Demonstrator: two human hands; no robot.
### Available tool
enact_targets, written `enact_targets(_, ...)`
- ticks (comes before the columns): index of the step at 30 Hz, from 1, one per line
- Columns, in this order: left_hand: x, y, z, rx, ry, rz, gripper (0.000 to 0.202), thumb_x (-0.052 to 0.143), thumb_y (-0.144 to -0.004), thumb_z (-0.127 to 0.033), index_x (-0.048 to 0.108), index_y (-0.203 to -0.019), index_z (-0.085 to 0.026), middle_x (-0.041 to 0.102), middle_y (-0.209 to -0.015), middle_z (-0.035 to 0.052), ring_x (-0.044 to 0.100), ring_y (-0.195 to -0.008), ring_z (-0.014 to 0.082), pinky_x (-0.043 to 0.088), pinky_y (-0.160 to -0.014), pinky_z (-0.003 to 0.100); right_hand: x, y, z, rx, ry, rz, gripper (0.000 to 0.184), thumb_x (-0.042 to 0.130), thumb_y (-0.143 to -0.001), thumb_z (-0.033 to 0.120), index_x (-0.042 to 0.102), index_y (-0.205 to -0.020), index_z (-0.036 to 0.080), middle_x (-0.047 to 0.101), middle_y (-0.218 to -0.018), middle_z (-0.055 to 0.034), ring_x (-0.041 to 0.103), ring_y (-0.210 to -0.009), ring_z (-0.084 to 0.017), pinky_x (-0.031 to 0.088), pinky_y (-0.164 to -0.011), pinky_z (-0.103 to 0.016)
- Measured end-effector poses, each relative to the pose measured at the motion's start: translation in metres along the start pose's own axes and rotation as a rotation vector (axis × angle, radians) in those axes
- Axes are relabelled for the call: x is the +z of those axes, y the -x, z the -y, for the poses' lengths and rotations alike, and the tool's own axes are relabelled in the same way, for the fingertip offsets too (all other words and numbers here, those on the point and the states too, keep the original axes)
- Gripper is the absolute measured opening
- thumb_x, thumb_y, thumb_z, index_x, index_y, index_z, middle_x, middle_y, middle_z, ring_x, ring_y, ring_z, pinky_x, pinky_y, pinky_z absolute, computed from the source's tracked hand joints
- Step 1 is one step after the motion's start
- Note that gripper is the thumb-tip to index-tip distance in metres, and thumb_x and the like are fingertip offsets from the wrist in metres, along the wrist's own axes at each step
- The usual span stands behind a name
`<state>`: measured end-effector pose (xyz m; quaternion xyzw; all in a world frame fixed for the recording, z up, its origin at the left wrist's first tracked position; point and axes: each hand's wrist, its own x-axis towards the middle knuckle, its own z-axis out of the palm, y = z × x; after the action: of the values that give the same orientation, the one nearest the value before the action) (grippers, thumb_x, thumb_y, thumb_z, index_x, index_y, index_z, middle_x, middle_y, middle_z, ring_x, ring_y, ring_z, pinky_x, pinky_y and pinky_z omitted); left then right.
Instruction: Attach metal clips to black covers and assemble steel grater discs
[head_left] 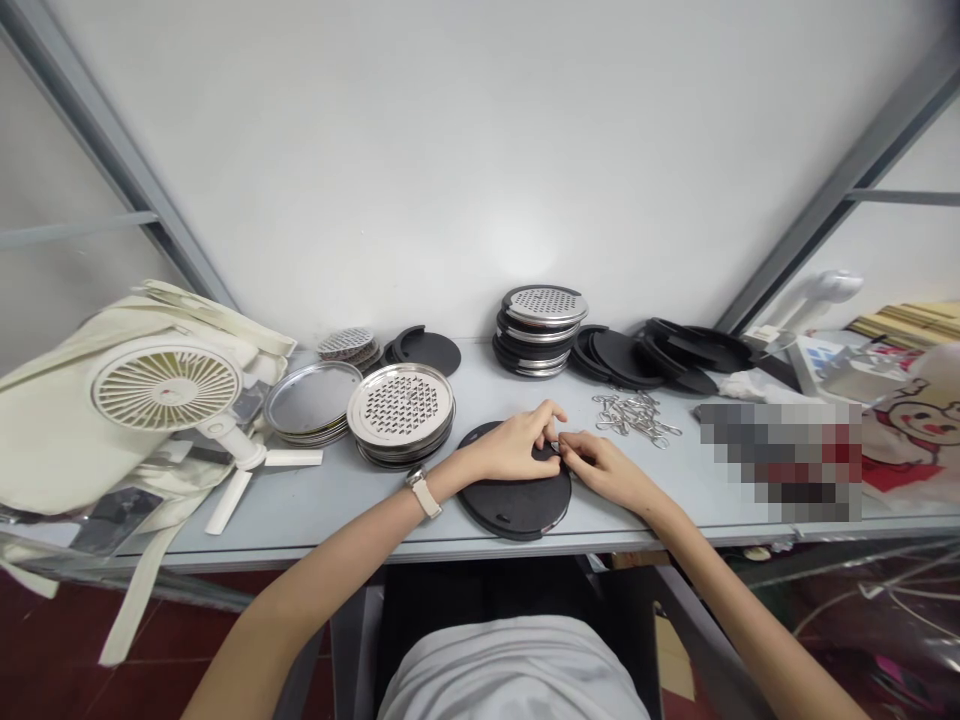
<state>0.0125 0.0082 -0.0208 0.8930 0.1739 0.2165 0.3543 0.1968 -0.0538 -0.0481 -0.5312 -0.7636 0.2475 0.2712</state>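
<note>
A round black disc [514, 497] lies flat on the grey table [337, 500] in front of me. My left hand [517, 445] rests on its far edge, fingers curled in a pinch. My right hand [600, 468] meets it from the right, fingertips pinched on a small metal piece [556, 444] at the disc's rim. A white watch sits on my left wrist. A loose pile of small metal clips [634, 415] lies just beyond my right hand.
A stack of perforated steel discs [401, 410] and plain steel plates [311, 400] stands at left. Further back are another steel-and-black stack [541, 328] and loose black discs [675, 355]. A white desk fan [169, 390] lies on cloth bags at far left.
</note>
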Motion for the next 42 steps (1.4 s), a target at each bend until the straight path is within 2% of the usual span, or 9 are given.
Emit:
enact_targets(14, -0.0004, 0.0, -0.0011, -0.013, -0.001, 0.012, 0.049, 0.061, -0.071, -0.018, 0.037, -0.114, -0.022, 0.053, -0.09, -0.0007, 0.054, -0.079, 0.0135, 0.046, -0.074, 0.027, -0.0004, 0.0005, 0.0021, 0.009, -0.007, -0.015, 0.029, 0.037, -0.09, 0.03, 0.041, -0.064, 0.02, 0.044, -0.061, 0.0029, 0.042, -0.058, -0.013, 0.034, -0.056, -0.025)
enact_targets(23, 0.0015, -0.0004, 0.002, 0.023, -0.001, 0.001, 0.049, 0.06, -0.072, -0.018, 0.037, -0.115, -0.022, 0.053, -0.089, -0.0005, 0.054, -0.079, 0.0136, 0.045, -0.073, 0.026, -0.0005, 0.0008, 0.0003, 0.006, -0.025, -0.016, 0.028, 0.039, -0.09, 0.029, 0.044, -0.065, 0.019, 0.045, -0.061, 0.0027, 0.042, -0.058, -0.013, 0.035, -0.055, -0.025)
enact_targets(30, 0.001, -0.0005, 0.0002, -0.005, 0.0, 0.004, 0.05, 0.06, -0.071, -0.016, 0.038, -0.115, -0.022, 0.054, -0.091, -0.0004, 0.054, -0.08, 0.0139, 0.046, -0.075, 0.027, 0.0009, 0.0005, -0.0004, 0.017, -0.049, -0.028, 0.027, 0.039, -0.091, 0.031, 0.051, -0.071, 0.018, 0.052, -0.066, 0.0005, 0.045, -0.062, -0.015, 0.037, -0.057, -0.026)
enact_targets(37, 0.0012, -0.0006, 0.0018, 0.031, 0.008, 0.004, 0.05, 0.06, -0.071, -0.016, 0.037, -0.116, -0.021, 0.054, -0.091, 0.0001, 0.054, -0.079, 0.0138, 0.045, -0.073, 0.027, 0.0009, 0.0005, -0.0001, 0.04, -0.077, -0.011, 0.03, 0.038, -0.093, 0.034, 0.053, -0.074, 0.017, 0.051, -0.066, 0.0007, 0.045, -0.061, -0.014, 0.037, -0.057, -0.025)
enact_targets(42, 0.0006, -0.0005, -0.0007, 0.005, 0.011, 0.005, 0.05, 0.06, -0.071, -0.016, 0.038, -0.115, -0.022, 0.056, -0.091, 0.0004, 0.055, -0.079, 0.0143, 0.045, -0.074, 0.028, 0.0011, 0.0002, -0.0011, 0.049, -0.081, -0.009, 0.033, 0.038, -0.093, 0.036, 0.054, -0.072, 0.017, 0.05, -0.062, 0.0017, 0.043, -0.057, -0.013, 0.036, -0.054, -0.025)
